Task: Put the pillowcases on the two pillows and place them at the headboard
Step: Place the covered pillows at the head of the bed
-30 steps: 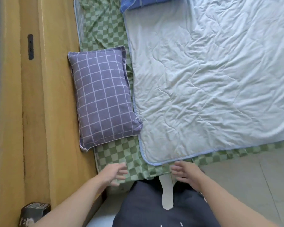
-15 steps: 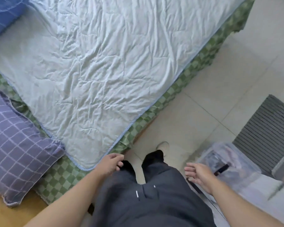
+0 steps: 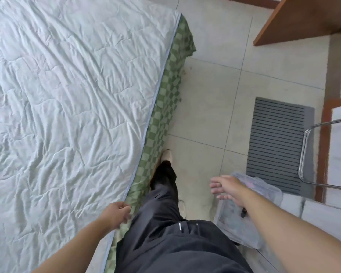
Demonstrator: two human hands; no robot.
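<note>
I see the person standing at the side of the bed [image 3: 161,107], legs close against its green checked sheet [image 3: 166,99], which puts them within reach of the mattress and of the floor beside it. The pale quilt [image 3: 67,95] lies spread over most of the bed, its edge running just inside the sheet's border. The left hand [image 3: 117,213] hangs at the quilt's edge with fingers loosely curled and nothing in them, likely just swinging with the stride. The right hand [image 3: 227,187] reaches out over a clear plastic bin [image 3: 242,227] on the floor, fingers spread and relaxed, holding nothing; I judge it is heading for the bin, perhaps for a pillowcase, though the blurred contents do not let me tell what is inside. No pillow or pillowcase shows in this view, so I cannot say where they lie. A grey mat [image 3: 278,144] sits on the tiles beyond the bin, near a metal chair frame [image 3: 311,154].
</note>
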